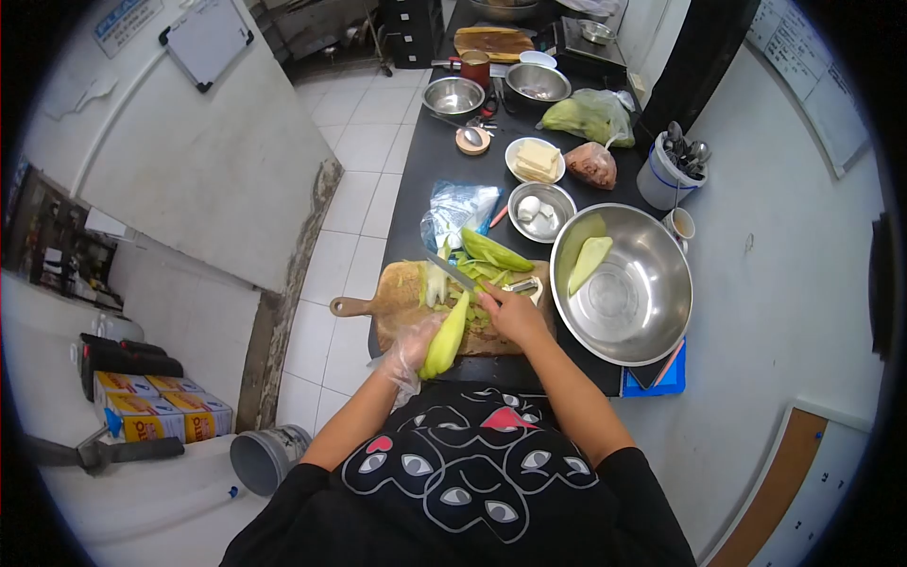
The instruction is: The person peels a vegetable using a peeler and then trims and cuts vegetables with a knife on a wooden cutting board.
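Observation:
My left hand (412, 346), in a clear plastic glove, is closed around a long, pale green peeled vegetable (446, 338) near the front of the wooden cutting board (392, 295). My right hand (515, 317) grips a knife (457, 273), its blade pointing up and left over the board, close to the vegetable's upper end. Green peelings (480, 329) litter the board. Behind the knife lies a green-skinned piece (496, 249). A peeler (523, 285) seems to rest at the board's right side, partly hidden. The large steel bowl (652, 326) contains pale green pieces (590, 265).
A clear and blue plastic bag (459, 213) lies beyond the board. Farther back are a small bowl of white pieces (535, 214), a bowl of yellowish blocks (537, 159), bagged green produce (588, 117) and a utensil bucket (665, 178). The wall stands close on the right.

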The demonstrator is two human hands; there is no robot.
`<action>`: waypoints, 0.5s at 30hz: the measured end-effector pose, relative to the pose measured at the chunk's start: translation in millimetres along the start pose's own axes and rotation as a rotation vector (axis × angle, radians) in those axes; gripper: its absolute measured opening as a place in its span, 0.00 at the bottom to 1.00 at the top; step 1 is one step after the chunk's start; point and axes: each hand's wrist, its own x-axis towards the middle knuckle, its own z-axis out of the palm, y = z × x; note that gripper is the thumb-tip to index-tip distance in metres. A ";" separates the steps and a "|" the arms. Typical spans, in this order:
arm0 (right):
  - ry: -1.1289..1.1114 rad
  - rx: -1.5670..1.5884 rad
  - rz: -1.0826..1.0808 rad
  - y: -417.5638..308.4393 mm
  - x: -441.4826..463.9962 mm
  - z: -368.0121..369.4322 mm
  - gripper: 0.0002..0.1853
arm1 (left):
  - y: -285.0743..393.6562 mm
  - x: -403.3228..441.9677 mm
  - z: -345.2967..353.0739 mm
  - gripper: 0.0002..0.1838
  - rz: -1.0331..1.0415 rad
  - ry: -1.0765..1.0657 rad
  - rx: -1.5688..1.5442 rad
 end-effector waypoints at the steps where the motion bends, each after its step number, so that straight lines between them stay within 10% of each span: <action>1: -0.007 0.020 -0.007 -0.9 -1.9 -0.9 0.25 | 8.0 -2.9 -0.2 0.23 0.077 0.010 0.106; 9: -0.092 0.063 0.061 -9.7 -13.0 -10.6 0.29 | 43.4 -12.9 2.2 0.24 0.184 -0.008 0.603; 15: -0.054 0.476 0.113 11.6 1.9 17.4 0.24 | 42.4 -3.7 8.0 0.24 0.226 0.150 0.113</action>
